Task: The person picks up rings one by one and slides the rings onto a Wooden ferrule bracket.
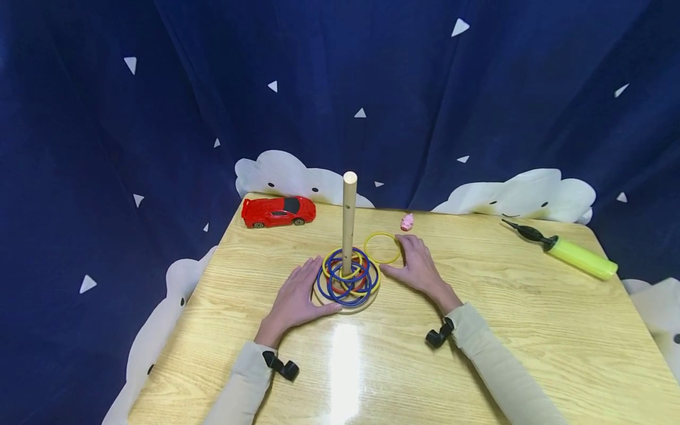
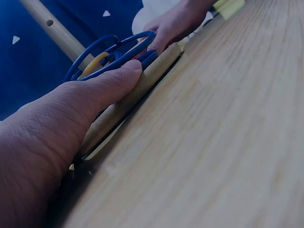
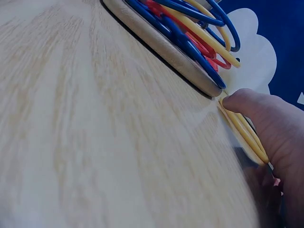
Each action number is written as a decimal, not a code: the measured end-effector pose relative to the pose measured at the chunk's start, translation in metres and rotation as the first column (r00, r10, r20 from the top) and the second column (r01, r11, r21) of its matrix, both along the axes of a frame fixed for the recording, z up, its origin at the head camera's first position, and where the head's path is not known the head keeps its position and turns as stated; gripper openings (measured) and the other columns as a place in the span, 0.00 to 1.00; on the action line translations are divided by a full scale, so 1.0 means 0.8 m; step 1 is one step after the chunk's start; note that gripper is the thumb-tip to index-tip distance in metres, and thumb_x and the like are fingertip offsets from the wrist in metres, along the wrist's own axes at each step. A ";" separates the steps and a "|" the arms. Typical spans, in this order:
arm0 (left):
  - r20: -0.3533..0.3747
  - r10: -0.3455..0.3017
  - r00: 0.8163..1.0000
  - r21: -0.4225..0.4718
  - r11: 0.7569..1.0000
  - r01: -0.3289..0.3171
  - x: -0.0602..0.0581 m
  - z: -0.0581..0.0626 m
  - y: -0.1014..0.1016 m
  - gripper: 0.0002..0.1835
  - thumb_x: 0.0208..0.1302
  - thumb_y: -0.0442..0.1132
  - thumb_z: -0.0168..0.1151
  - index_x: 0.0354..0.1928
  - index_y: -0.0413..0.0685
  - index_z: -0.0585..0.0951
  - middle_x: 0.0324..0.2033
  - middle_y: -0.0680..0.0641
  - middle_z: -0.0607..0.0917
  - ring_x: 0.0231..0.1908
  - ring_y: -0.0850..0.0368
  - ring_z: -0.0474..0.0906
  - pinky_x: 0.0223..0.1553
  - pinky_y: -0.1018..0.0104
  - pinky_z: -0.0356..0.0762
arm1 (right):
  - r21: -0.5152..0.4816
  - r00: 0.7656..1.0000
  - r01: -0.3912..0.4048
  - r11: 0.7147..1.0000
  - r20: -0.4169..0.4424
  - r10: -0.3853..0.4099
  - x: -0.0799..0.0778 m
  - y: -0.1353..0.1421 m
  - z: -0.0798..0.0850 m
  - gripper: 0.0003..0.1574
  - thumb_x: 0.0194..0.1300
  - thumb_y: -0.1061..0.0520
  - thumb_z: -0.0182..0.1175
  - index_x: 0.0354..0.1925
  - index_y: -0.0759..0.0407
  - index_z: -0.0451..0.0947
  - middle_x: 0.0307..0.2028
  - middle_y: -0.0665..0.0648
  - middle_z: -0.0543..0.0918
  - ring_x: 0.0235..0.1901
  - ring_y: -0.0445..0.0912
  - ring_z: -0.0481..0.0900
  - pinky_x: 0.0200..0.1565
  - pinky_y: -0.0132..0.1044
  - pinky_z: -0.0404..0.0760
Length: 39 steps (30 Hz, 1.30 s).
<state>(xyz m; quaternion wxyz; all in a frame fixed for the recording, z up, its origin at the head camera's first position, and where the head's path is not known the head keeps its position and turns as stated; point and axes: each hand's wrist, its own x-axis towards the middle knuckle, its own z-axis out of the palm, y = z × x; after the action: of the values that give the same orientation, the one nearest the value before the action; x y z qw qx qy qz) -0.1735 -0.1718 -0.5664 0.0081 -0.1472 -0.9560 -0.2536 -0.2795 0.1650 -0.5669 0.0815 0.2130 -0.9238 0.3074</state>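
Note:
A round wooden base (image 1: 347, 310) with an upright peg (image 1: 347, 224) stands mid-table. Blue, yellow and red rings (image 1: 340, 302) lie stacked around the peg. My left hand (image 1: 297, 295) holds the base's left and near rim, its thumb along the edge in the left wrist view. To the right of the base, a separate yellow ring (image 1: 382, 262) sits between the thumb and fingers of my right hand (image 1: 417, 265). The right wrist view shows that thumb touching the yellow ring (image 3: 247, 135); the other fingers are mostly hidden there.
A red toy car (image 1: 278, 212) is at the back left. Behind the yellow ring sits a small pink pig figure (image 1: 406, 222). A yellow-green hand pump (image 1: 581, 257) with a black nozzle lies at the right. A dark blue curtain (image 1: 319, 136) hangs behind the table.

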 end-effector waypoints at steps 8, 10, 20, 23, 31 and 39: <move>0.010 0.005 1.000 0.004 1.000 -0.005 0.000 -0.002 0.000 0.70 0.48 0.86 0.61 0.85 0.55 0.50 0.82 0.52 0.55 0.82 0.57 0.45 0.82 0.55 0.43 | 0.061 0.999 0.034 0.998 -0.012 -0.034 -0.005 -0.007 -0.007 0.62 0.54 0.31 0.73 0.74 0.65 0.66 0.63 0.68 0.72 0.63 0.64 0.68 0.61 0.62 0.67; 0.012 0.007 1.000 0.003 1.000 -0.007 0.000 -0.002 0.000 0.69 0.48 0.86 0.60 0.85 0.56 0.50 0.82 0.53 0.55 0.82 0.58 0.45 0.81 0.56 0.43 | 0.075 0.999 0.033 0.997 -0.023 -0.032 -0.005 -0.009 -0.007 0.62 0.54 0.30 0.72 0.74 0.64 0.66 0.63 0.68 0.72 0.63 0.64 0.68 0.60 0.62 0.67; 0.002 0.001 1.000 0.015 1.000 -0.001 0.001 -0.002 0.001 0.69 0.48 0.85 0.62 0.85 0.54 0.51 0.82 0.52 0.57 0.82 0.55 0.47 0.81 0.53 0.46 | 0.088 0.998 0.042 0.995 -0.047 -0.038 0.003 -0.009 -0.005 0.54 0.57 0.31 0.70 0.69 0.62 0.74 0.61 0.67 0.71 0.58 0.63 0.67 0.57 0.60 0.67; -0.004 -0.002 1.000 0.017 1.000 0.002 0.000 -0.001 0.001 0.69 0.48 0.84 0.63 0.85 0.53 0.52 0.82 0.51 0.57 0.82 0.54 0.47 0.81 0.52 0.47 | 0.069 0.998 0.051 0.996 -0.046 -0.048 0.008 -0.005 -0.006 0.54 0.56 0.30 0.70 0.68 0.63 0.74 0.60 0.67 0.71 0.58 0.63 0.67 0.58 0.61 0.67; 0.001 0.001 1.000 0.009 1.000 -0.001 -0.001 0.001 0.001 0.69 0.48 0.86 0.61 0.85 0.53 0.52 0.82 0.52 0.57 0.82 0.56 0.46 0.81 0.54 0.45 | 0.048 0.996 0.086 0.995 -0.033 -0.085 0.019 0.005 -0.008 0.57 0.52 0.27 0.72 0.65 0.64 0.73 0.59 0.66 0.72 0.58 0.62 0.68 0.58 0.59 0.67; -0.004 -0.001 1.000 0.012 1.000 0.001 0.000 -0.001 0.001 0.69 0.49 0.85 0.61 0.85 0.53 0.51 0.82 0.52 0.57 0.82 0.56 0.46 0.81 0.53 0.45 | 0.093 0.998 0.061 0.994 -0.008 -0.061 0.021 0.009 -0.009 0.63 0.53 0.25 0.70 0.73 0.62 0.69 0.69 0.65 0.69 0.65 0.63 0.64 0.62 0.60 0.64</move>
<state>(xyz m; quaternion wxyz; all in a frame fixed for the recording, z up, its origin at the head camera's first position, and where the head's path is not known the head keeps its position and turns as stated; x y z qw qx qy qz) -0.1731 -0.1710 -0.5672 0.0106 -0.1483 -0.9543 -0.2591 -0.2628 0.1718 -0.5742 0.0833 0.1890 -0.9430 0.2607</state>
